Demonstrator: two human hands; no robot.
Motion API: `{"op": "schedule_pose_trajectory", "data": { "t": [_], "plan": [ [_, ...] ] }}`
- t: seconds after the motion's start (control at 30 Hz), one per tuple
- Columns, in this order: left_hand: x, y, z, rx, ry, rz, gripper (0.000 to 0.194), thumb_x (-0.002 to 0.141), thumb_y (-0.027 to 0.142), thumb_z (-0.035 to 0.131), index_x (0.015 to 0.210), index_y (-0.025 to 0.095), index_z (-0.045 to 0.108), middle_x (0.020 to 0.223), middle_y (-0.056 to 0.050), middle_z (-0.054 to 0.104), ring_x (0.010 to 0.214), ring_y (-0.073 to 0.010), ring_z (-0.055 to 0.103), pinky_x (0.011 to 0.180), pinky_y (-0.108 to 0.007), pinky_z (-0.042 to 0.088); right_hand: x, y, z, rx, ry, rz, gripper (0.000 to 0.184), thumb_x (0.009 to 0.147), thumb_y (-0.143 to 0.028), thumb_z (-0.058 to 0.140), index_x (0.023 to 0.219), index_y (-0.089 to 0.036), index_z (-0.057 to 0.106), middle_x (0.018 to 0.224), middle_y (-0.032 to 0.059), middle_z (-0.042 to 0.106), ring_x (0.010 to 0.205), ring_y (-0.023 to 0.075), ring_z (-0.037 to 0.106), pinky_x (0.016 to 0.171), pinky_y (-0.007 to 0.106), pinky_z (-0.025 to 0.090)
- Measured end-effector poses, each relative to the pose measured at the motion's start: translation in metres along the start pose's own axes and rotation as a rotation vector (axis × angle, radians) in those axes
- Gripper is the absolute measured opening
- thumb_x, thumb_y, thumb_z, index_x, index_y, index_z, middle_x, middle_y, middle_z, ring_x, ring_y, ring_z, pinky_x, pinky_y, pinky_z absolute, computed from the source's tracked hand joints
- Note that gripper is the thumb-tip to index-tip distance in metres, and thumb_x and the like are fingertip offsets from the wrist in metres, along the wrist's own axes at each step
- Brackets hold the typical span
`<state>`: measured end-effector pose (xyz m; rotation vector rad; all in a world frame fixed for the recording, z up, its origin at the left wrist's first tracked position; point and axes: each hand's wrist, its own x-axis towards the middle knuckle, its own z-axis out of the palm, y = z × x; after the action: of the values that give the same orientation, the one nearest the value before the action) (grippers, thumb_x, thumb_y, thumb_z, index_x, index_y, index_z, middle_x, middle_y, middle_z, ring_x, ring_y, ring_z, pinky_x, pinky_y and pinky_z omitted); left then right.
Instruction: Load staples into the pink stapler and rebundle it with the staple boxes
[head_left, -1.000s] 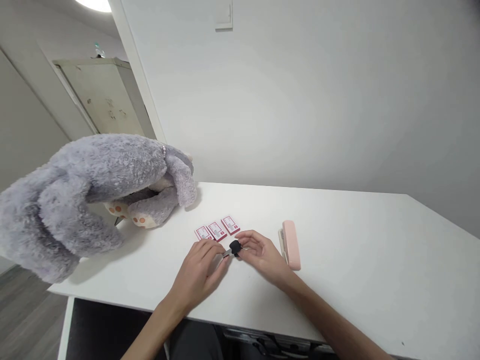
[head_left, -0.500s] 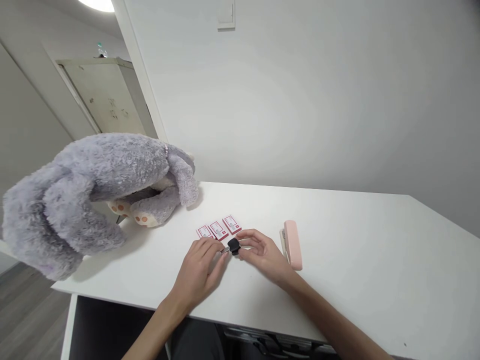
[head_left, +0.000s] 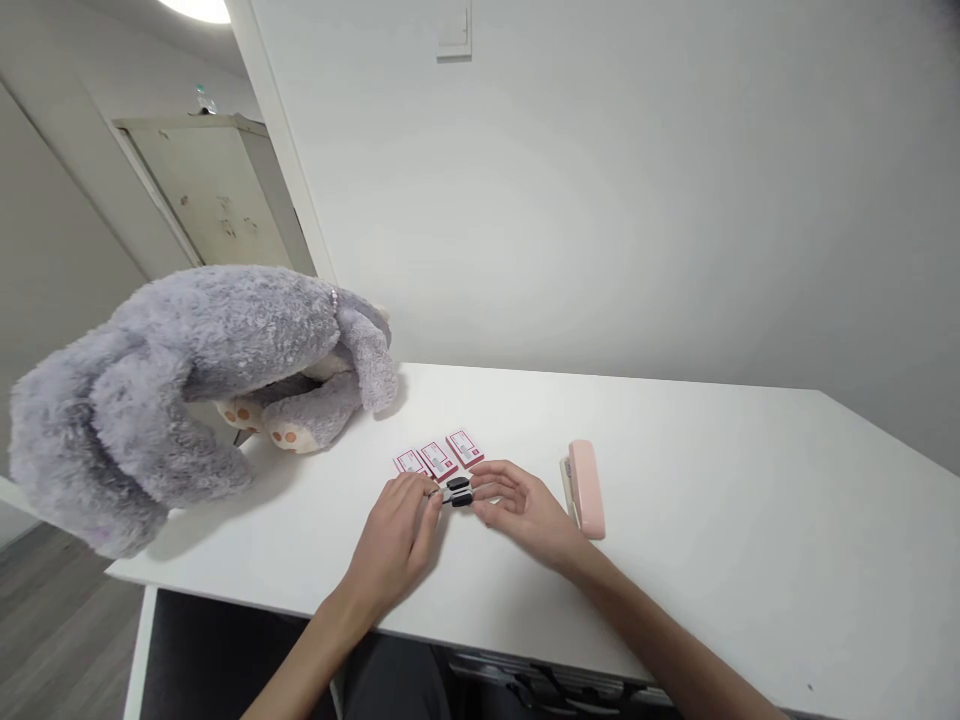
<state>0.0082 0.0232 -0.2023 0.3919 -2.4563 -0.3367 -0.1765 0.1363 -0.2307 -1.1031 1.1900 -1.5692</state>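
Whereas half a second ago we saw mostly one broad black face, we now see two black pads, one beyond the other with a paler grey part between them, so the small black-and-metal tool (head_left: 458, 484) has been turned between our hands. It sits directly between our fingertips, just above or on the white table (head_left: 712, 490); we cannot tell which. Our left hand (head_left: 395, 522) is closed to a narrow pinch on its metal end, thumb nearest us and fingers over the far side. Our right hand (head_left: 525, 508) is loosely curved, thumb and fingers partly apart at the padded end; we cannot tell whether they touch the pads or stop just short. We judge that the left pinch now does most of the holding, and that the turn leaves both pads facing the right fingers, where either could be reached. Around the grip, nothing else seems disturbed: just beyond the left fingers lie three small red-and-white boxes, the left box (head_left: 411, 461) partly covered by that hand, the middle box (head_left: 439, 461) beside it and the right box (head_left: 465, 449) nearest the right fingertips. Past the right hand, on its outer side and apart from it, lies the pink stapler (head_left: 588, 490).
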Motion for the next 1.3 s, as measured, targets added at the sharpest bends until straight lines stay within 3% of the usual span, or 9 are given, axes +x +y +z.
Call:
{"op": "schedule_pose_trajectory", "data": {
  "t": [0.23, 0.37, 0.53, 0.63, 0.9, 1.17, 1.3],
  "plan": [
    [0.000, -0.002, -0.001, 0.013, 0.050, -0.052, 0.019, 0.107, 0.025, 0.041, 0.102, 0.022, 0.059, 0.096, -0.007, 0.068, 0.091, -0.0225, 0.061, 0.083, -0.038, 0.048, 0.000, 0.002, -0.001, -0.015, 0.016, 0.012, 0.044, 0.084, -0.042, 0.081, 0.120, -0.024, 0.063, 0.119, 0.0098, 0.072, 0.108, 0.0230, 0.069, 0.092, 0.040, 0.055],
    [0.001, -0.008, -0.004, 0.004, 0.137, -0.176, 0.018, 0.107, 0.029, 0.043, 0.103, 0.023, 0.059, 0.099, -0.006, 0.069, 0.094, -0.0228, 0.064, 0.085, -0.037, 0.048, -0.001, 0.001, 0.000, -0.028, 0.055, 0.037, 0.042, 0.083, -0.042, 0.081, 0.117, -0.024, 0.064, 0.116, 0.0100, 0.072, 0.106, 0.0229, 0.068, 0.086, 0.039, 0.055],
    [0.002, -0.020, -0.013, 0.003, 0.218, -0.383, 0.024, 0.107, 0.037, 0.041, 0.097, 0.023, 0.059, 0.092, -0.003, 0.069, 0.084, -0.0229, 0.065, 0.074, -0.035, 0.047, -0.001, 0.001, -0.002, -0.030, 0.071, 0.033, 0.038, 0.085, -0.040, 0.078, 0.116, -0.023, 0.064, 0.114, 0.0099, 0.072, 0.098, 0.0212, 0.066, 0.078, 0.036, 0.055],
    [0.001, -0.032, -0.020, 0.052, 0.250, -0.415, 0.027, 0.106, 0.035, 0.040, 0.092, 0.023, 0.059, 0.087, -0.004, 0.067, 0.079, -0.0237, 0.062, 0.072, -0.036, 0.045, -0.001, 0.002, -0.002, -0.042, 0.083, 0.026, 0.035, 0.086, -0.038, 0.077, 0.115, -0.023, 0.065, 0.113, 0.0089, 0.072, 0.097, 0.0206, 0.066, 0.077, 0.034, 0.054],
    [-0.004, -0.063, -0.029, 0.204, 0.113, -0.400, 0.035, 0.103, 0.028, 0.033, 0.078, 0.022, 0.057, 0.086, -0.010, 0.066, 0.089, -0.0293, 0.060, 0.081, -0.044, 0.044, -0.001, 0.002, 0.000, -0.089, 0.083, 0.017, 0.029, 0.088, -0.032, 0.073, 0.115, -0.023, 0.065, 0.109, 0.0078, 0.073, 0.096, 0.0201, 0.066, 0.076, 0.033, 0.053],
    [-0.007, -0.066, -0.024, 0.356, -0.022, -0.418, 0.037, 0.101, 0.024, 0.032, 0.075, 0.019, 0.058, 0.098, -0.014, 0.067, 0.101, -0.0309, 0.056, 0.093, -0.046, 0.042, -0.002, 0.002, 0.001, -0.119, 0.066, 0.000, 0.026, 0.090, -0.027, 0.068, 0.115, -0.021, 0.065, 0.106, 0.0070, 0.072, 0.093, 0.0201, 0.069, 0.079, 0.035, 0.054],
    [-0.010, -0.067, -0.021, 0.445, -0.025, -0.391, 0.038, 0.100, 0.025, 0.033, 0.078, 0.017, 0.063, 0.105, -0.016, 0.065, 0.106, -0.0326, 0.052, 0.097, -0.049, 0.041, -0.002, 0.001, 0.001, -0.124, 0.061, 0.005, 0.025, 0.089, -0.025, 0.067, 0.114, -0.021, 0.064, 0.105, 0.0067, 0.072, 0.092, 0.0197, 0.069, 0.081, 0.036, 0.053]
  ]
}}
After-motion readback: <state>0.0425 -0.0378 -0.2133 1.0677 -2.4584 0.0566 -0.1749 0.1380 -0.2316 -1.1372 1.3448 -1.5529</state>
